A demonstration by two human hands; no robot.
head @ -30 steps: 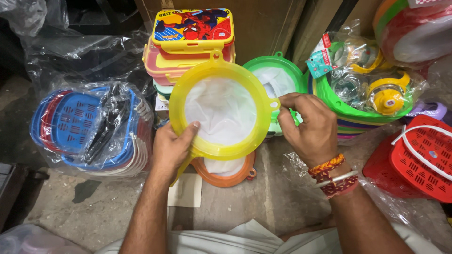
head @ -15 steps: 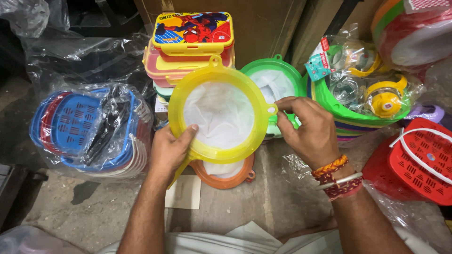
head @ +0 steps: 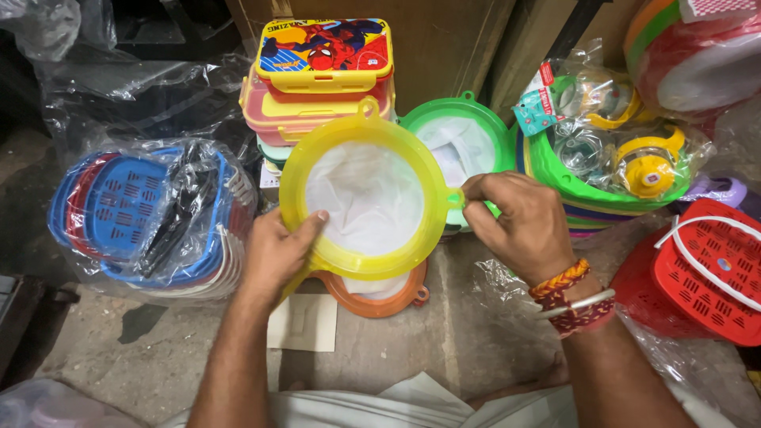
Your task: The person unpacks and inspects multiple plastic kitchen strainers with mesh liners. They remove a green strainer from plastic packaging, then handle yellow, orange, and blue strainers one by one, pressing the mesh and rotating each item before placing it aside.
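Observation:
I hold a round yellow plastic strainer [head: 363,194] with white mesh up in front of me, tilted toward the camera. My left hand [head: 279,252] grips its lower left rim, thumb on the mesh side. My right hand [head: 519,222] pinches the small tab on its right rim. Below it on the floor lies an orange-rimmed strainer [head: 379,292], mostly hidden. A green-rimmed strainer [head: 464,136] stands behind, to the right.
A stack of colourful lunch boxes [head: 321,75] stands behind. Blue and red baskets wrapped in plastic [head: 147,210] lie at left. Bagged cups sit in green bowls [head: 610,158] at right, with a red basket [head: 701,269] beside them. A card [head: 303,323] lies on the concrete floor.
The yellow strainer has shifted slightly in my hands and my right hand's fingers have settled on its right tab. Everything else is still.

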